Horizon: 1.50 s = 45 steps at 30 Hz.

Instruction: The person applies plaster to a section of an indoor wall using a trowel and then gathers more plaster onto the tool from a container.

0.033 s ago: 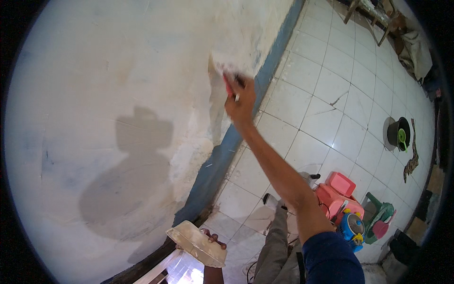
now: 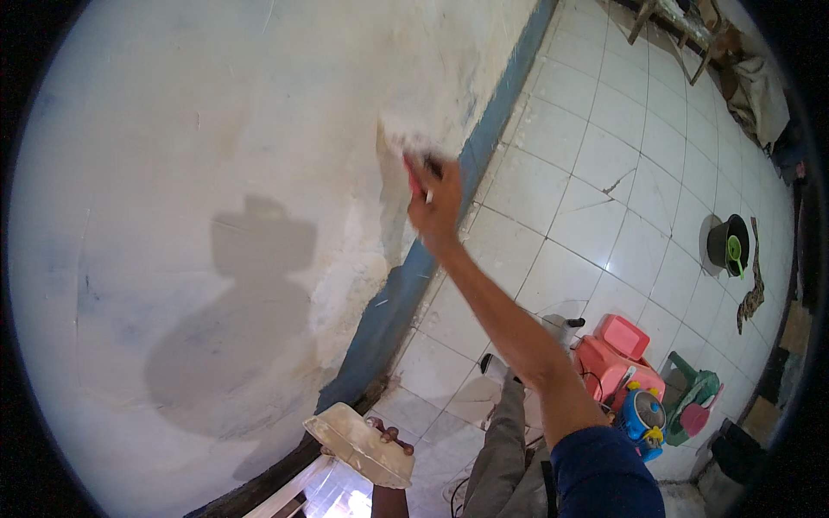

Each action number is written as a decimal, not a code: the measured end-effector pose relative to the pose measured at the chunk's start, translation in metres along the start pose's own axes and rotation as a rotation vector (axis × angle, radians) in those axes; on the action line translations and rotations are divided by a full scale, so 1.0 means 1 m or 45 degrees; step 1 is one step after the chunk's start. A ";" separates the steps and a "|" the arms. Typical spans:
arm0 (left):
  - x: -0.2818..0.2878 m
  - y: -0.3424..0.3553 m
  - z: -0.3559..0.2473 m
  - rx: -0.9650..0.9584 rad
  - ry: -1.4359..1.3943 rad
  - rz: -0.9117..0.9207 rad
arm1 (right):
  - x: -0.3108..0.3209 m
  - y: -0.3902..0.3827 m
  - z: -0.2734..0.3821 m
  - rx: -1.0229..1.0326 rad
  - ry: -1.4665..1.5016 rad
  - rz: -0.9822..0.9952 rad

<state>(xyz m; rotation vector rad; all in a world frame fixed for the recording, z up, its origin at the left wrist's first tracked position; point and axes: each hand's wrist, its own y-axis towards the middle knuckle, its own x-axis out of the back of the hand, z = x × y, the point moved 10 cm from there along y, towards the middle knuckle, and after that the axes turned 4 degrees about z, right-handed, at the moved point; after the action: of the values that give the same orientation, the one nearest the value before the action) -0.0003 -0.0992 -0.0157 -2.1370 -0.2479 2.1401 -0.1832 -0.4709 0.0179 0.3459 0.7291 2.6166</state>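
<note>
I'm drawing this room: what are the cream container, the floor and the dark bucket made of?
The cream container: maybe matte plastic, from its ridged shape. The floor: probably glossy ceramic, from its pale tiles and reflections. The dark bucket: likely smooth plastic, from its even colour.

Wall (image 2: 216, 112), left half of frame: matt, chalky; smooth in broad areas, rough and ragged-edged toward the blue band (image 2: 371, 345). Band: smoother, low sheen. Tiles (image 2: 566, 268), right half: smooth, glossy, highlights visible. Tray (image 2: 358, 445), bottom centre: dull, smeared; plastic or foam, cannot tell. Tool (image 2: 412, 173), upper centre: red part plastic-looking, blurred. Sleeve (image 2: 604, 470), lower right: matt cloth. Box (image 2: 609, 361), lower right: smooth pink plastic. Bucket (image 2: 717, 246), right: dark plastic, slight sheen.
</note>
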 end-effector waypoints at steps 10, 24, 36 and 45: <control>-0.010 0.007 0.009 0.065 0.003 0.040 | 0.008 -0.125 -0.028 -0.282 0.519 0.296; 0.016 0.008 0.022 0.015 0.066 -0.162 | 0.024 -0.026 -0.196 -0.460 0.388 -0.371; 0.025 0.052 0.065 0.172 0.019 -0.066 | -0.014 -0.152 -0.148 -0.356 0.511 0.224; 0.024 0.058 0.053 0.081 -0.004 -0.070 | 0.001 -0.005 -0.143 -0.045 -0.070 -0.002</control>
<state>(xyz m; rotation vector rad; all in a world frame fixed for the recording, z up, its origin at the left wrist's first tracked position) -0.0516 -0.1533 -0.0506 -2.0677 -0.2333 2.0926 -0.2305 -0.5293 -0.1039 0.4051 0.6643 2.6038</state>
